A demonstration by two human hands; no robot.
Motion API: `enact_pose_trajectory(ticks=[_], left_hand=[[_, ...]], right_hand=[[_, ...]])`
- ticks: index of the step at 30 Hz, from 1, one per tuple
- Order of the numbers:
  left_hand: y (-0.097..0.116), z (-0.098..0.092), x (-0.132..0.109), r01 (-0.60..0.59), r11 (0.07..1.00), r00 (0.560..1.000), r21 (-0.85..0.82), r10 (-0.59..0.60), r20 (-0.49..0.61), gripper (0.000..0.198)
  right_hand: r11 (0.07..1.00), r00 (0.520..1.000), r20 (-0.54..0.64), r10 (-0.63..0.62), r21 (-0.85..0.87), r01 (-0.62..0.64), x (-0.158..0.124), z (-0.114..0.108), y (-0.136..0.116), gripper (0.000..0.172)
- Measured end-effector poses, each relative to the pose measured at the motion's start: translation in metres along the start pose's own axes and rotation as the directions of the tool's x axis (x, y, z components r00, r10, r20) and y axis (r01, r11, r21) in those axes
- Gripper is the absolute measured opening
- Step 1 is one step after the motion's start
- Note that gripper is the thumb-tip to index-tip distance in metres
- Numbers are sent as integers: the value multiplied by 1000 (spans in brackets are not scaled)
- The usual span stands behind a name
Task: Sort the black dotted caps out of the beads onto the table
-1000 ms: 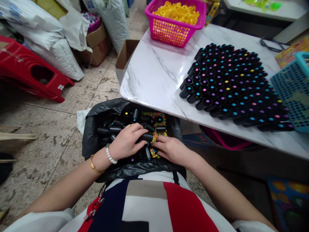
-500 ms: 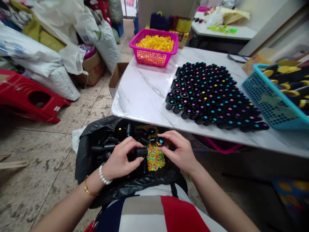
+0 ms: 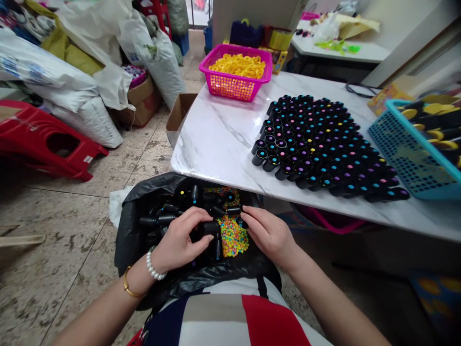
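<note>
My left hand (image 3: pixel 185 235), with a pearl bracelet at the wrist, pinches a black plastic tube (image 3: pixel 211 228) between thumb and fingers over a container lined with a black bag (image 3: pixel 129 206). Just to the right, my right hand (image 3: pixel 268 233) has its fingers closed around another small black tube (image 3: pixel 241 222); fingers partly hide it. Below both hands lies a heap of small coloured beads (image 3: pixel 234 238), mostly yellow, pink, green and blue. Several more black tubes (image 3: pixel 158 220) lie loose on the left side of the container.
On the white marbled table (image 3: pixel 216 139), many black tubes (image 3: pixel 324 144) stand upright with coloured dots inside. A pink basket (image 3: pixel 230 89) holds yellow rings. A turquoise basket (image 3: pixel 410 154) is at the right. A red stool (image 3: pixel 54 144) and white sacks (image 3: pixel 90 115) are at the left.
The tube in my right hand has tipped, so its open mouth with the blue dot no longer faces me. My left hand keeps its tube nearly in place. The view has shifted slightly.
</note>
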State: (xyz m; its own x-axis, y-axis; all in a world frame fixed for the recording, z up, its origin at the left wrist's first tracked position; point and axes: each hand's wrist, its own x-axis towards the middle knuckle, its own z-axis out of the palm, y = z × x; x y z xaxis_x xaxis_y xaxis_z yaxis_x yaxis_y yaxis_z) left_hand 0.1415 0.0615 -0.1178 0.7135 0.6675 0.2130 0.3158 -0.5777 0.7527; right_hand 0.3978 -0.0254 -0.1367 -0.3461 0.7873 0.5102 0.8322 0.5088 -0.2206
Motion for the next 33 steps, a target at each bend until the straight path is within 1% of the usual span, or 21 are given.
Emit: enact_pose_trajectory(ticks=[4, 6, 7, 9, 11, 13, 14, 15, 16, 17, 20, 22, 24, 26, 27, 29, 31, 32, 33], left_hand=[[-2, 2, 1, -18, 1000, 1000, 4, 18, -19, 28], [-3, 3, 1, -17, 1000, 1000, 1, 17, -19, 29], [-3, 3, 1, -14, 1000, 1000, -1, 14, -16, 29], [-5, 4, 0, -8, 1000, 1000, -2, 8, -7, 30], [-6, 5, -1, 1, 1000, 1000, -2, -1, -7, 31], [-7, 5, -1, 15, 1000, 1000, 2, -15, -16, 33], [-7, 5, -1, 21, 1000, 1000, 3, -21, -21, 34], [-7, 5, -1, 26, 1000, 999, 4, -26, -26, 34], [-7, 5, -1, 30, 1000, 999, 5, -29, -30, 33], [-6, 5, -1, 30, 1000, 999, 4, -30, -32, 32], [-4, 5, 0, 21, 1000, 999, 0, -21, -30, 29], [-3, 5, -1, 20, 1000, 999, 2, -20, -28, 29], [-2, 5, -2, 28, 1000, 999, 10, -27, -37, 28], [-1, 4, -3, 45, 999, 998, 20, -44, -53, 27], [0, 3, -3, 55, 998, 997, 22, -53, -62, 27], [2, 1, -2, 75, 997, 994, 20, -73, -77, 25], [6, -2, 0, 99, 995, 991, 5, -98, -92, 23], [8, -3, 2, 114, 993, 989, -8, -115, -98, 23], [11, -3, 5, 130, 991, 986, -22, -132, -99, 22]], right_hand=[[985, 988, -87, 131, 125, -119, 2, 1, -1, 41], [963, 971, -120, 209, 197, -183, 4, 3, -5, 40], [942, 955, -130, 267, 246, -230, 6, 4, -7, 38], [858, 902, -111, 417, 374, -351, 8, 4, -12, 32], [734, 835, -49, 549, 507, -453, 12, 2, -17, 27], [616, 787, 20, 617, 610, -498, 16, 0, -21, 24], [575, 774, 49, 631, 641, -509, 19, -2, -22, 23], [554, 766, 65, 640, 652, -518, 23, -4, -23, 23], [558, 760, 62, 647, 641, -527, 28, -5, -23, 23], [584, 755, 37, 655, 609, -537, 34, -6, -22, 23], [704, 735, -124, 667, 429, -566, 59, -5, -13, 25], [758, 735, -207, 646, 287, -585, 77, -1, -2, 24], [786, 751, -233, 617, 149, -600, 92, 4, 8, 22], [794, 765, -233, 600, 58, -605, 98, 6, 13, 25], [794, 765, -238, 598, 47, -606, 98, 6, 13, 29], [791, 753, -259, 606, 97, -603, 90, 4, 6, 37], [788, 743, -262, 616, 206, -580, 74, 1, -10, 36], [789, 756, -238, 610, 264, -554, 64, -1, -19, 32], [797, 789, -190, 584, 319, -513, 55, -1, -29, 31]])
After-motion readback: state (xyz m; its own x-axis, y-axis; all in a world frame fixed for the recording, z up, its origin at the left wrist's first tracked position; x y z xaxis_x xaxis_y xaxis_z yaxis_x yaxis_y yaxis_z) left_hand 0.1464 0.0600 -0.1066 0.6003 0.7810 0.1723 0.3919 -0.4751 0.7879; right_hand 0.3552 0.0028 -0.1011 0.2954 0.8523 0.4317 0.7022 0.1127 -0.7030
